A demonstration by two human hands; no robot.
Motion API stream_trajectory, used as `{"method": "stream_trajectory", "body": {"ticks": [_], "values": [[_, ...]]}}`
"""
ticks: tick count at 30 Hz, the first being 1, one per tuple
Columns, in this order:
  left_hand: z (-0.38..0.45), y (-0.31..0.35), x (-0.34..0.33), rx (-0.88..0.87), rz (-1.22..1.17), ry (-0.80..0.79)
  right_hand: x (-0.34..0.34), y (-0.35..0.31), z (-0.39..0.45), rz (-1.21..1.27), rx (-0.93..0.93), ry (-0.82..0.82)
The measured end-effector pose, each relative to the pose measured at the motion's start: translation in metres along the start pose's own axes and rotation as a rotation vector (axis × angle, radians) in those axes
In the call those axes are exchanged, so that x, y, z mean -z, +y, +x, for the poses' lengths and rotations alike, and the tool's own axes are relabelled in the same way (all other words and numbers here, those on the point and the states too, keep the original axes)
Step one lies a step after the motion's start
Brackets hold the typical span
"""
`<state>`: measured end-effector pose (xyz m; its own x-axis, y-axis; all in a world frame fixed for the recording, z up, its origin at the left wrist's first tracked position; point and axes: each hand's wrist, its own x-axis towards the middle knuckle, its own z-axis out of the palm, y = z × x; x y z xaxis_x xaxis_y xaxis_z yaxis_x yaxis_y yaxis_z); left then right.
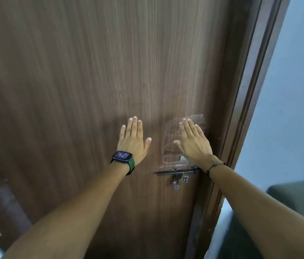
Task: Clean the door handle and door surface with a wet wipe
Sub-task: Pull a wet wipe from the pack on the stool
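Both sets of fingers lie spread flat, grasping nothing: the left hand (133, 142) on bare wood, the right hand (192, 141) over a pale smeared patch (170, 139) on the door (72, 81). No wet wipe is visible. Just below the right wrist sits the sliding bolt latch (178, 172), the only handle-like fitting shown. Risk, as I judge it: bare palms could spread that residue, and the latch may catch a wrist.

Pale blue wall (287, 101) at 3 o'clock, dark green upholstered seat (300, 204) at 4 o'clock, black smartwatch on green strap (122, 159) near centre, thin dark bracelet (215, 166) right of it
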<state>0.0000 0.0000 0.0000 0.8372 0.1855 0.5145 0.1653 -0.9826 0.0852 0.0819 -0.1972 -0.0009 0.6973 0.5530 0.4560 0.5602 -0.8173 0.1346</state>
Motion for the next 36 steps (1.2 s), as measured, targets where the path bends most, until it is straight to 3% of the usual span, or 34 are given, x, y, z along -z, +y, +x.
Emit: {"method": "stream_trajectory", "body": {"ticks": [7,14,28,36], "values": [[-0.057,-0.028,0.006,0.089,0.06,-0.049,-0.014,-0.043,-0.025,0.02,0.095,-0.043],[-0.14,-0.092,0.039,0.259,0.137,-0.09,-0.011,-0.134,-0.043,0.109,0.24,-0.039],[-0.382,-0.219,0.121,0.816,0.276,-0.182,-0.003,-0.388,-0.122,0.325,0.747,-0.084],[-0.492,-0.232,0.124,1.175,0.308,-0.201,-0.018,-0.508,-0.177,0.415,1.141,-0.15]]}}
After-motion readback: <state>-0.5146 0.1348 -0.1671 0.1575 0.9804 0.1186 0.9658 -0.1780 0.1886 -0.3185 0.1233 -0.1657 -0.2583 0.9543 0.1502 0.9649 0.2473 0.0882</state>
